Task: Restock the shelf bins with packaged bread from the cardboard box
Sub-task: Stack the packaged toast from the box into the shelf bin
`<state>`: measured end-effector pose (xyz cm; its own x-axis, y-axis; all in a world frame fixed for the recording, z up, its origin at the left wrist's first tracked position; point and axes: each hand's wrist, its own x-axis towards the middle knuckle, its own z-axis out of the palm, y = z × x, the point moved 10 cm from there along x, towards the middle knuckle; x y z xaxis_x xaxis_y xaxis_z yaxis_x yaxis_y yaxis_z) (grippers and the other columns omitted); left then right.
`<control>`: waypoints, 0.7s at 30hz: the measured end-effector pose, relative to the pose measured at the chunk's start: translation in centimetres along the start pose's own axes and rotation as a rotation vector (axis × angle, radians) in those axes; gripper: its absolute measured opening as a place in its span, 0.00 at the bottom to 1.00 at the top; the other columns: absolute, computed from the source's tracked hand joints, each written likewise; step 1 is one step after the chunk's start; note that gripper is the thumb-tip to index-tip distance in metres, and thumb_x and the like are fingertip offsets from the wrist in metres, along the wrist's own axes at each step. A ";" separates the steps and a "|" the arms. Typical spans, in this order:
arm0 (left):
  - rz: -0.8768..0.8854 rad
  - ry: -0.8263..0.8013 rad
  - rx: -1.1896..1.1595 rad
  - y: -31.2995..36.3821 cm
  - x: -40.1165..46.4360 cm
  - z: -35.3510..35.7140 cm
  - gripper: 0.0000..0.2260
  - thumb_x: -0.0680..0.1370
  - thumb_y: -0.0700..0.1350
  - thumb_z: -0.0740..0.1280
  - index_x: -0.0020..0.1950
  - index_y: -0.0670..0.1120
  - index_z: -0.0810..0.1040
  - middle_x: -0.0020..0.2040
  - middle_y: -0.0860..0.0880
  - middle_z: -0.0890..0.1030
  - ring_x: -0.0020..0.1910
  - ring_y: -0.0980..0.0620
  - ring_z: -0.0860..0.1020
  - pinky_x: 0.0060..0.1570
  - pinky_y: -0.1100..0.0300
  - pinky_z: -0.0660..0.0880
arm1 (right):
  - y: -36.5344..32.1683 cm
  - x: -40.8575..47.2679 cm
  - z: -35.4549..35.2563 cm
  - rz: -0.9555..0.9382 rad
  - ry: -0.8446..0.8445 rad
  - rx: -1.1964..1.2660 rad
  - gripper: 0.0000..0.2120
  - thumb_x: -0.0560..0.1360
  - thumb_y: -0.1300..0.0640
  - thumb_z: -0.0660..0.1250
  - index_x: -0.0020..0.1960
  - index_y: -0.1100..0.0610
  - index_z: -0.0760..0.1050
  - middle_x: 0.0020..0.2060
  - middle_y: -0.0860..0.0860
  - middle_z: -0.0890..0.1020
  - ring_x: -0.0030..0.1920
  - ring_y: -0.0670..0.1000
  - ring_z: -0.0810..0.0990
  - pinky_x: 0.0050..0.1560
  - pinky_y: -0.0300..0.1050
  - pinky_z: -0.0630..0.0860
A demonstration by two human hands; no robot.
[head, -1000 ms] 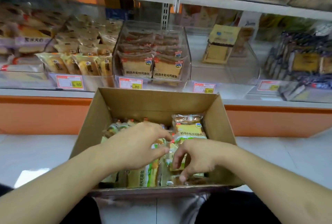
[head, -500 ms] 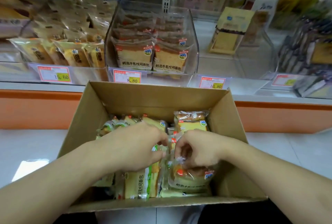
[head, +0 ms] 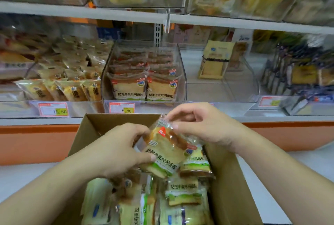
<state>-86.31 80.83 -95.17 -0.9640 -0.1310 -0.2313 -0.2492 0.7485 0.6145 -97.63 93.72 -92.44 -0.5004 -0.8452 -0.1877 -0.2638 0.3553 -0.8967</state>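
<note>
We are pinching the crimped top seal of a clear-wrapped packet of sliced milk toast with a green band and printed label (head: 165, 149) between the thumb and fingers (head: 176, 125) of our right hand (head: 202, 127), while our left hand (head: 119, 149) is curling round the packet's left edge, thumb across the front near its lower corner and the other fingers behind it, out of sight. So both hands are grasping the same packet, and it is hanging tilted, seal end up and to the right, just above the open brown cardboard box (head: 224, 179).

We judge this packet to be light and soft: the bread inside is going to squash under any firm squeeze, and the glossy film is looking slippery. The seal strip is the safest place to pinch, since it is flat film with no bread behind it; the sides are better cradled with a loose hand than clamped. A pull on the seal alone could tear it, so supporting the packet with the left hand seems sensible.

Below the packet, more packets of the same toast (head: 182, 191) are lying packed in the box, some on edge, some flat. Beyond the box's far wall, the clear plastic shelf bin (head: 181, 73) is already holding two rows of matching toast, with a red-and-yellow price tag (head: 122, 107) on its front. To its right, a clear bin (head: 240, 80) is holding only a yellow packet (head: 215, 58) at the back.
</note>
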 end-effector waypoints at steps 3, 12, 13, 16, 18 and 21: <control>-0.017 0.115 -0.037 -0.2 0.2 -2.8 0.14 0.73 0.62 0.76 0.53 0.57 0.82 0.46 0.61 0.85 0.43 0.62 0.82 0.47 0.56 0.81 | -1.5 -0.3 -1.4 -0.066 0.041 -0.118 0.21 0.75 0.56 0.79 0.64 0.41 0.82 0.58 0.46 0.85 0.59 0.43 0.84 0.62 0.42 0.80; 0.104 0.458 -0.071 3.1 1.9 -10.5 0.15 0.75 0.59 0.74 0.60 0.61 0.79 0.55 0.65 0.82 0.56 0.64 0.79 0.59 0.56 0.77 | -6.9 1.7 -7.9 -0.237 0.478 -0.326 0.15 0.71 0.56 0.83 0.53 0.43 0.84 0.47 0.39 0.86 0.47 0.40 0.84 0.52 0.43 0.81; 0.111 0.539 -0.035 3.4 2.2 -12.0 0.14 0.76 0.57 0.73 0.60 0.61 0.78 0.53 0.66 0.81 0.54 0.66 0.78 0.57 0.61 0.76 | -7.5 2.3 -8.7 -0.257 0.523 -0.339 0.15 0.71 0.55 0.82 0.54 0.44 0.84 0.48 0.40 0.86 0.47 0.39 0.83 0.52 0.40 0.79; 0.105 0.644 0.031 3.5 3.7 -14.3 0.14 0.79 0.52 0.72 0.63 0.62 0.77 0.47 0.70 0.76 0.48 0.72 0.74 0.49 0.72 0.70 | -8.2 4.1 -9.4 -0.278 0.583 -0.456 0.16 0.73 0.53 0.81 0.59 0.44 0.83 0.51 0.39 0.85 0.48 0.37 0.81 0.50 0.33 0.73; 0.088 0.620 0.051 2.8 5.2 -14.0 0.15 0.79 0.51 0.72 0.65 0.60 0.78 0.48 0.68 0.78 0.49 0.67 0.77 0.52 0.65 0.75 | -7.5 5.3 -8.9 -0.268 0.580 -0.526 0.18 0.74 0.54 0.80 0.63 0.45 0.83 0.52 0.38 0.83 0.50 0.37 0.80 0.53 0.32 0.74; 0.068 0.572 0.103 1.7 6.6 -12.7 0.24 0.79 0.52 0.73 0.74 0.60 0.72 0.63 0.60 0.81 0.62 0.56 0.79 0.63 0.59 0.74 | -5.8 6.9 -7.8 -0.268 0.566 -0.657 0.18 0.75 0.54 0.79 0.63 0.47 0.83 0.52 0.43 0.86 0.52 0.45 0.82 0.58 0.44 0.78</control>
<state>-94.22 72.96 -86.07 -0.8814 -0.3892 0.2676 -0.2022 0.8231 0.5307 -105.96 88.95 -85.37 -0.6389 -0.6715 0.3754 -0.7605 0.4776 -0.4399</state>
